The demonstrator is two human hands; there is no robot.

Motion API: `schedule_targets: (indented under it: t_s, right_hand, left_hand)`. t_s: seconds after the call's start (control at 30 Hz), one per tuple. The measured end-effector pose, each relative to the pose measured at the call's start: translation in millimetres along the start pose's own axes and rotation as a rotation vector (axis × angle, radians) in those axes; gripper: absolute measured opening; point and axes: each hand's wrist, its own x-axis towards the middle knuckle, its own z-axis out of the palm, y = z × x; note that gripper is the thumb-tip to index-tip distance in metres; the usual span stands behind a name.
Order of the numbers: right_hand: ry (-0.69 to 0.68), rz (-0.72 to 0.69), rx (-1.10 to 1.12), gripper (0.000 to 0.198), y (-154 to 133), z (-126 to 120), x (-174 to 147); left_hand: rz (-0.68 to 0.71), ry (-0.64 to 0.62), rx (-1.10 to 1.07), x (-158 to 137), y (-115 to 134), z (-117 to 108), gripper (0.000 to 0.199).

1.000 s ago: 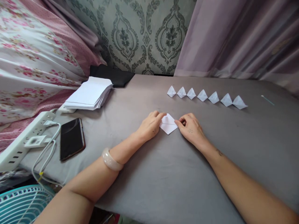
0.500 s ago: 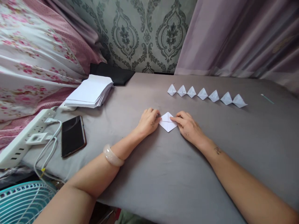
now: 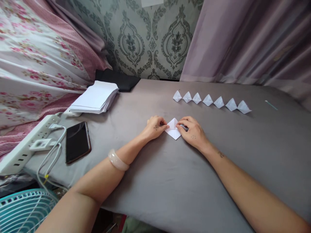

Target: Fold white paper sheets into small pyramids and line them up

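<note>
A small white folded paper (image 3: 174, 132), diamond-shaped with creases across its middle, lies on the grey cloth between my hands. My left hand (image 3: 155, 125) pinches its left corner between thumb and fingers. On the right corner, my right hand (image 3: 191, 129) has its thumb and curled fingers closed on the paper, covering that edge. Beyond my hands, a slanting row of several folded white paper pieces (image 3: 208, 100) stands on the same cloth.
A stack of white paper (image 3: 94, 95) lies at the left, in front of a black flat item (image 3: 121, 79). Nearer are a phone (image 3: 78, 142), a power strip (image 3: 29, 145) with cables, and a teal fan (image 3: 24, 210). A thin stick (image 3: 271, 105) lies far right.
My right fingers have curled in more and the thumb has moved lower on the paper's right side. My left hand stays at the left corner. The view has shifted slightly.
</note>
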Motion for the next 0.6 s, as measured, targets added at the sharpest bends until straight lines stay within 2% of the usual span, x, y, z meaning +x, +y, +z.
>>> schedule_targets:
  t_s: [0.13,0.27,0.33,0.4,0.47,0.6]
  right_hand:
    - [0.015,-0.003,0.070,0.012,3.0,-0.3,0.5]
    - [0.050,0.137,0.191,0.011,1.7,-1.0,1.2]
    - [0.111,0.187,0.314,0.019,0.1,-1.9,2.3]
    - [0.155,0.180,0.439,0.031,-2.5,-4.5,3.5]
    - [0.145,0.164,0.532,0.039,-6.3,-9.0,4.0]
    - [0.063,0.185,0.665,0.026,-14.7,-18.9,2.7]
  left_hand:
    - [0.026,-0.037,-0.147,-4.3,1.9,-2.8,0.016]
    - [0.107,-0.026,-0.223,-6.1,4.5,-2.9,0.018]
    - [0.187,0.014,-0.250,-6.0,4.2,-1.2,0.018]
    - [0.272,0.062,-0.266,-6.2,3.2,1.0,0.020]
    - [0.331,0.099,-0.269,-7.3,3.1,2.6,0.021]
    - [0.378,0.139,-0.327,-11.8,9.2,1.9,0.020]
